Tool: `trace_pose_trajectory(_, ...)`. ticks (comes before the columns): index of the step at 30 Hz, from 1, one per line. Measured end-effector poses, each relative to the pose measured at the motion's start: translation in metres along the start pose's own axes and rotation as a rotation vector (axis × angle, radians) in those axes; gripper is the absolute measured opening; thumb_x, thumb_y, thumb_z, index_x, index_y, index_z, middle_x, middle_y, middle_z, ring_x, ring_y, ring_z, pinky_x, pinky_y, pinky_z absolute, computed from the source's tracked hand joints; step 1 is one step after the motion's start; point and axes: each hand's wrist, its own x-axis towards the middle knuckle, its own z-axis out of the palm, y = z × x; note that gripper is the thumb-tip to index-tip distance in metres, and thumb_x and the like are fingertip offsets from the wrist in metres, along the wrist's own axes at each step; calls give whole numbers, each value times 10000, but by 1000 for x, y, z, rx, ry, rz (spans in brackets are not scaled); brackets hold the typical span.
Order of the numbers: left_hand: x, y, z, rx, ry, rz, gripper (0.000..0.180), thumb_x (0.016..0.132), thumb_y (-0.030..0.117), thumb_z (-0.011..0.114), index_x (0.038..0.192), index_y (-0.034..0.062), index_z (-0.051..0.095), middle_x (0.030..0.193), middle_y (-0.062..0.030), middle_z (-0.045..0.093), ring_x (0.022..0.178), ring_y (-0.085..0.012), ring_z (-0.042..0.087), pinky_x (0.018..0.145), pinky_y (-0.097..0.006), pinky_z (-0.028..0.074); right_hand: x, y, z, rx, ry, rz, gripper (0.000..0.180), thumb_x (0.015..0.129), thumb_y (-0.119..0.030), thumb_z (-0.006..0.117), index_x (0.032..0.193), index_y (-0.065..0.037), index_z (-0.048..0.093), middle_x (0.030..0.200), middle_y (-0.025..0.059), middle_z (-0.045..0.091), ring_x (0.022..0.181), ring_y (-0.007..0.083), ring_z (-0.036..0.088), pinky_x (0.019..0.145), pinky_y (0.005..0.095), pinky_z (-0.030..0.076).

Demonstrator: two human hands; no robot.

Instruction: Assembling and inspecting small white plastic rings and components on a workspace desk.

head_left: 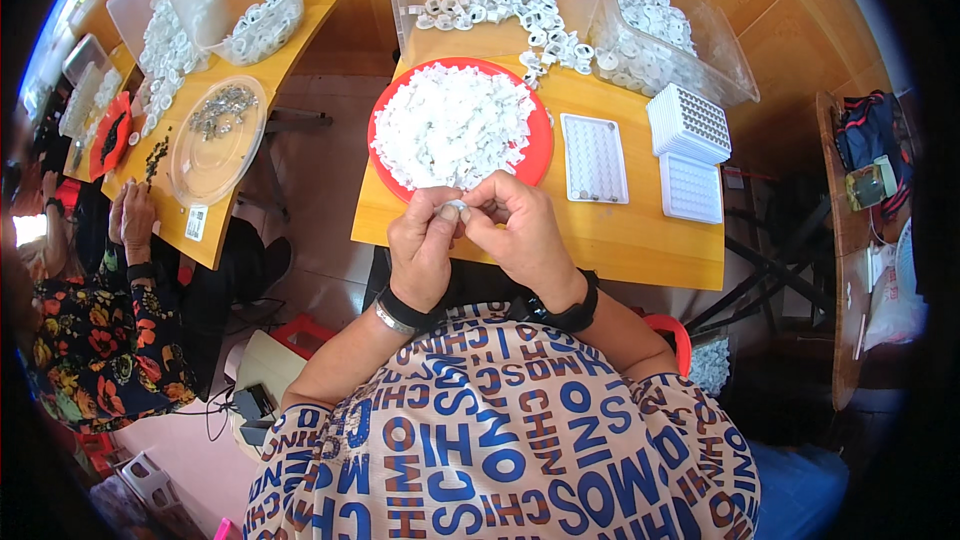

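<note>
Above a yellow wooden table [620,240] on wood flooring, both hands' fingers [478,202] pinched on a small white part [457,206].

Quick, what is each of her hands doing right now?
Left hand: fingers pinched shut on a small white part.
Right hand: fingers closed on the same part.

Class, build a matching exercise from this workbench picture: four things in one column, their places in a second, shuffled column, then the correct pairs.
Things
1. red plate
2. stack of white grid trays
3. small white piece
4. round clear lid

Places
A. neighbouring table at left
B. right part of the table
C. between left hand and right hand
D. under the heap of white pieces

Pairs: 1-D, 2-B, 3-C, 4-A
</note>
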Motion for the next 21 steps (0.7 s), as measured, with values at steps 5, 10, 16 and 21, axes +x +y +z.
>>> trace_pose_trajectory(5, 0, -2, 0, 9, 0, 22, 146, 913, 39, 473, 971, 8, 603, 709, 14, 553, 598, -38, 458, 529, -188, 371, -1, -1, -1, -23, 6, 3, 56, 803, 24, 627, 826, 14, 577, 700, 69, 643, 623, 83, 613, 563, 229, 498)
trace_pose_trajectory(10, 0, -2, -1, 41, -8, 29, 141, 904, -6, 475, 983, -10, 590, 703, -33, 576, 630, -81, 522, 562, -221, 420, 0, 0, 0, -46, 16, -19, 60, 797, 26, 629, 820, 11, 576, 693, 70, 641, 614, 80, 604, 550, 229, 491)
trace_pose_trajectory(16, 3, 0, -3, -49, -51, -178, 199, 925, 90, 445, 1038, 6, 586, 735, -16, 588, 583, -53, 501, 519, -188, 396, 4, 8, -9, 170, -61, 123, 39, 835, 4, 624, 846, 6, 586, 741, 28, 632, 639, 69, 590, 581, 217, 484)
trace_pose_trajectory(21, 8, 6, -11, -381, -161, -369, 262, 944, 133, 401, 1100, -12, 554, 761, -69, 624, 584, -104, 560, 518, -206, 442, 12, 2, -30, 300, -192, 303, 76, 878, -39, 606, 937, 8, 616, 794, 18, 629, 692, 68, 582, 644, 209, 483)
